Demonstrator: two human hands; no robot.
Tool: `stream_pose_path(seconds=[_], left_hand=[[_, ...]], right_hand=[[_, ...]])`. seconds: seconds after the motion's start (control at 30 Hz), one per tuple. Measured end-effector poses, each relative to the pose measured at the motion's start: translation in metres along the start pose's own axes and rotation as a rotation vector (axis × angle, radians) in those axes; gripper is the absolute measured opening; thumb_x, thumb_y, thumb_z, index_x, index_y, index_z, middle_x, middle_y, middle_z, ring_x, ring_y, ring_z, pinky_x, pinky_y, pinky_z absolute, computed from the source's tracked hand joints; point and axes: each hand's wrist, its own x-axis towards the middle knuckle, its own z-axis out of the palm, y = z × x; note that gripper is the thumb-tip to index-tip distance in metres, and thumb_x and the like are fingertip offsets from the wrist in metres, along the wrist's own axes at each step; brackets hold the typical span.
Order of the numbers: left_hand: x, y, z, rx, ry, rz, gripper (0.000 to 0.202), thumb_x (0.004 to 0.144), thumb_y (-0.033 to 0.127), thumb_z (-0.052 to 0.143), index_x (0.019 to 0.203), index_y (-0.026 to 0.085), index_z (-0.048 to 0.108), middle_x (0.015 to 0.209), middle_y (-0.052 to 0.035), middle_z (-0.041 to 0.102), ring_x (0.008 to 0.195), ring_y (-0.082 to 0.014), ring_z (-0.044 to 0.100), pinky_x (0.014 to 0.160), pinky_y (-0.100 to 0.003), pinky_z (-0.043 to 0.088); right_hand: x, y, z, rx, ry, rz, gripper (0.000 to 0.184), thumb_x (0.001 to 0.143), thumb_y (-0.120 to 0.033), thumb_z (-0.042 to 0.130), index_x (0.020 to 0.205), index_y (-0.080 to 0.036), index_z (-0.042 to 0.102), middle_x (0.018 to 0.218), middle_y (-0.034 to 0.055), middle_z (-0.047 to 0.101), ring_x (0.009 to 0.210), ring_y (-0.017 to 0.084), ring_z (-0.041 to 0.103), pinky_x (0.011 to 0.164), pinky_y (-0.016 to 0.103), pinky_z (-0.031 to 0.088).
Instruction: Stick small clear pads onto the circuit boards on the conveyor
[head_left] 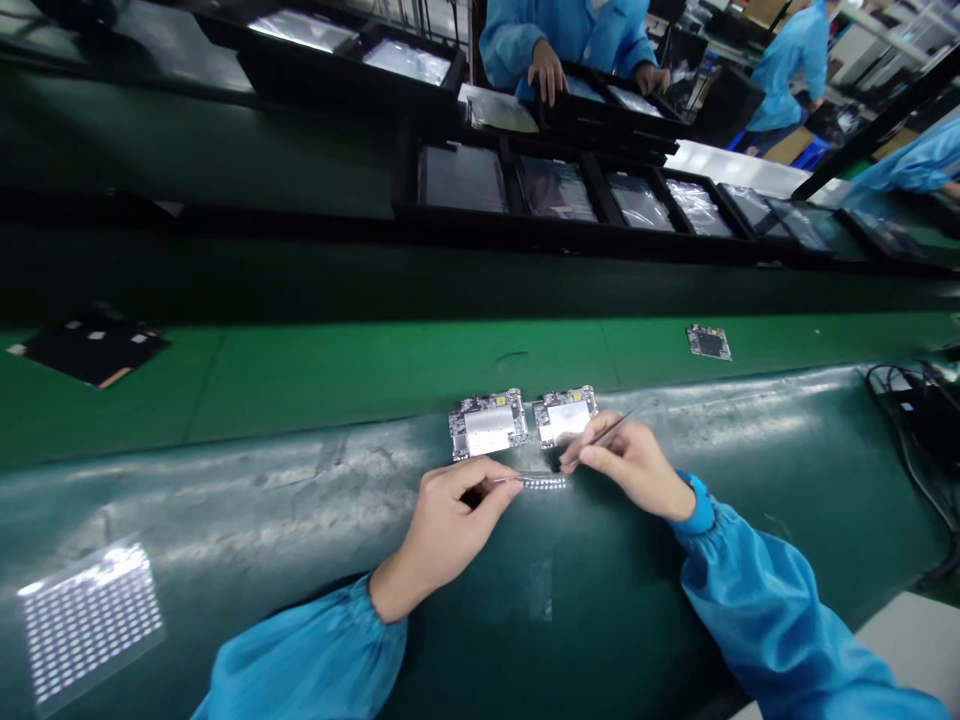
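Two small circuit boards with silver shields, one on the left (488, 424) and one on the right (565, 414), lie side by side on the dark green mat (225, 500). Just below them my left hand (450, 520) pinches one end of a thin clear strip (541, 483) carrying several small pale pieces. My right hand (630, 465) is closed on metal tweezers (600, 437), whose tips point down at the strip's right end. Both sleeves are blue.
A clear sheet of many small pieces (86, 620) lies at the lower left. Another board (709, 342) sits on the green belt (337, 370), a black pad (90, 348) at the left. Black trays (570, 190) line the far belt; people in blue stand beyond. Cables (915, 410) run at the right.
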Motion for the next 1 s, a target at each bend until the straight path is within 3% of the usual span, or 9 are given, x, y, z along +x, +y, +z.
stream_pose_path(seconds=[0.1, 0.2, 0.33, 0.6, 0.87, 1.0], left_hand=[[0.001, 0.0, 0.0, 0.001, 0.004, 0.002, 0.012, 0.084, 0.019, 0.068, 0.074, 0.018, 0.074, 0.058, 0.0011, 0.071, 0.048, -0.0115, 0.061, 0.048, -0.02, 0.047], [0.001, 0.001, 0.0, 0.003, 0.009, 0.006, 0.011, 0.084, 0.018, 0.068, 0.074, 0.018, 0.075, 0.057, 0.0012, 0.071, 0.048, -0.0115, 0.061, 0.048, -0.02, 0.047], [0.001, 0.003, 0.0, -0.009, 0.01, 0.017, 0.012, 0.084, 0.017, 0.068, 0.074, 0.018, 0.074, 0.057, 0.0017, 0.07, 0.047, -0.0111, 0.061, 0.048, -0.02, 0.048], [0.0, 0.001, 0.0, -0.018, 0.006, 0.021, 0.012, 0.084, 0.015, 0.067, 0.074, 0.017, 0.074, 0.057, 0.0017, 0.07, 0.049, -0.0105, 0.062, 0.049, -0.018, 0.048], [0.0, 0.001, 0.0, -0.024, 0.0, 0.015, 0.013, 0.084, 0.015, 0.067, 0.074, 0.017, 0.073, 0.057, 0.0021, 0.069, 0.049, -0.0109, 0.062, 0.05, -0.019, 0.047], [0.0, 0.002, -0.001, -0.023, -0.004, 0.016, 0.013, 0.084, 0.016, 0.067, 0.073, 0.017, 0.073, 0.056, 0.0023, 0.068, 0.048, -0.0107, 0.061, 0.049, -0.019, 0.047]], right_hand=[[0.004, -0.004, 0.004, -0.107, 0.163, -0.084, 0.019, 0.084, -0.036, 0.075, 0.085, -0.019, 0.067, 0.091, 0.0075, 0.077, 0.084, 0.021, 0.074, 0.078, 0.036, 0.061], [0.026, -0.003, 0.012, -0.154, 0.329, -0.115, 0.016, 0.082, -0.033, 0.074, 0.081, -0.018, 0.067, 0.076, 0.0057, 0.074, 0.069, 0.018, 0.071, 0.065, 0.031, 0.059], [0.049, 0.009, 0.017, -0.134, 0.332, -0.032, 0.017, 0.083, -0.033, 0.071, 0.08, -0.017, 0.065, 0.065, 0.0037, 0.07, 0.052, 0.014, 0.064, 0.049, 0.026, 0.051], [0.051, 0.017, 0.017, -0.266, 0.326, -0.085, 0.017, 0.083, -0.031, 0.071, 0.075, -0.017, 0.068, 0.065, 0.0009, 0.066, 0.047, 0.01, 0.057, 0.045, 0.023, 0.045], [0.05, 0.019, 0.013, -0.321, 0.334, -0.16, 0.019, 0.086, -0.033, 0.07, 0.076, -0.017, 0.069, 0.075, 0.0034, 0.071, 0.055, 0.013, 0.063, 0.052, 0.026, 0.05], [0.037, 0.011, 0.008, -0.37, 0.229, -0.31, 0.012, 0.096, -0.031, 0.06, 0.091, -0.02, 0.062, 0.1, 0.0084, 0.075, 0.096, 0.022, 0.072, 0.084, 0.038, 0.057]])
